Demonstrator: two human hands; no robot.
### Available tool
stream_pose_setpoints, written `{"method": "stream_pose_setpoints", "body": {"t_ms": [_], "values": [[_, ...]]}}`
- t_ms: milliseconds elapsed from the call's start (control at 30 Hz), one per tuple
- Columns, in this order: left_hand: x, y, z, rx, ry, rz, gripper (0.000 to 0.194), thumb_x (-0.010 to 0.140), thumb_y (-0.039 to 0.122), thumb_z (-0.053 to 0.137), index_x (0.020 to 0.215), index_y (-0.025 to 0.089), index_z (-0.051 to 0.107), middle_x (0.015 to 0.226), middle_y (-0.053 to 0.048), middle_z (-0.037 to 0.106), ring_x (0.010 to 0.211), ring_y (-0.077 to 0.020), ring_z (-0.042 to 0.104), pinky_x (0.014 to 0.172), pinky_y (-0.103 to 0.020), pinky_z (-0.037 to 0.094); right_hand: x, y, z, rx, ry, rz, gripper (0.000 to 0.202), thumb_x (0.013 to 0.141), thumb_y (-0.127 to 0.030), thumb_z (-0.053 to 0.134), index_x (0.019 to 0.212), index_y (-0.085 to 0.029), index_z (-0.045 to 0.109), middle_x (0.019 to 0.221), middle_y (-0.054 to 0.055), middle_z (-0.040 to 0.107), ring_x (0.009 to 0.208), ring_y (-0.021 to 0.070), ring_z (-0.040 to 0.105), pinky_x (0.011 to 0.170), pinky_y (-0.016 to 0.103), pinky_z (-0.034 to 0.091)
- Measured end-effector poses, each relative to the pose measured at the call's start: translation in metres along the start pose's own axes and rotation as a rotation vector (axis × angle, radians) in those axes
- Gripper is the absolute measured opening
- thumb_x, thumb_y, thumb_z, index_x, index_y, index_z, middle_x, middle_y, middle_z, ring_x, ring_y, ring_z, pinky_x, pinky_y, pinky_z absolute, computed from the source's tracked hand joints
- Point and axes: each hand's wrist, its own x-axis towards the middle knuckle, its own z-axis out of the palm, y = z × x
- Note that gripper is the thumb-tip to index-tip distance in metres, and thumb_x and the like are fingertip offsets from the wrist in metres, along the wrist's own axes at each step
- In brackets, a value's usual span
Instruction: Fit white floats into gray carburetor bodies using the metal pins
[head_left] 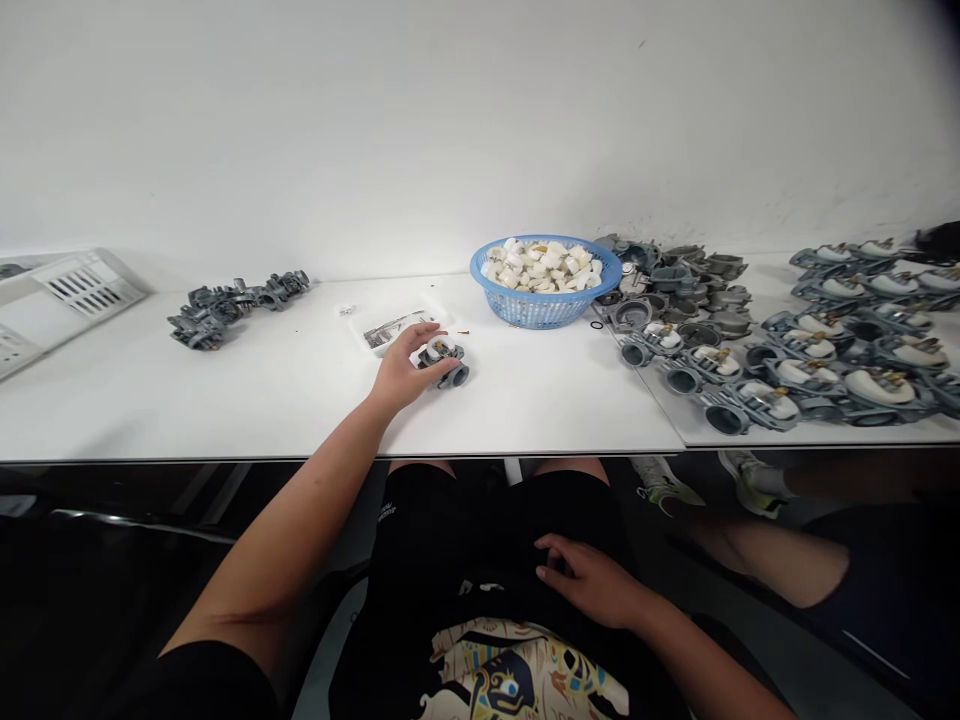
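My left hand (405, 372) is closed around a small grey metal carburetor (456, 376) on the white table, thumb on the near side and fingers on the far side. A white plastic float shows on top of the carburetor. Just behind it lies a shallow white tray (366, 338) with small dark metal pins in it, partly covered by my fingers. A tiny brass-coloured piece (463, 332) lies beside the tray. Over my lap, below the table edge, my right hand (596, 582) hangs loosely, fingers apart and nothing in them.
A blue basket (544, 310) full of white floats (546, 265) stands at the back. Grey carburetor bowls (701, 275) are heaped right of it, beside rows of carburetors with floats (806, 375). More carburetor bodies (225, 305) and a white crate (71, 290) are left. Another person's leg (780, 545) shows right.
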Motion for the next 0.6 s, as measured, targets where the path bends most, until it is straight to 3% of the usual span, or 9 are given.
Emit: {"method": "stream_pose_setpoints", "body": {"t_ms": [367,600], "values": [[0.002,-0.003,-0.001,-0.019,-0.045,0.143,0.065,0.078,0.035,0.078,0.135,0.028,0.046,0.14,-0.01,0.059,0.134,-0.0283,0.052,0.113,-0.049,0.04,0.001,-0.002,0.0,-0.002,-0.005,0.012,0.049,0.092,-0.051,0.05,0.128,-0.019,0.059,0.106,0.009,0.07,0.099,0.0237,0.064,0.089,0.037,0.047],[0.001,-0.016,-0.002,-0.081,-0.139,0.095,0.062,0.085,0.034,0.07,0.139,0.029,0.042,0.146,-0.01,0.054,0.142,-0.027,0.043,0.117,-0.05,0.034,0.001,-0.002,-0.001,-0.009,0.004,0.008,0.048,0.092,-0.051,0.05,0.127,-0.02,0.06,0.106,0.008,0.07,0.098,0.0234,0.065,0.088,0.037,0.048]]}}
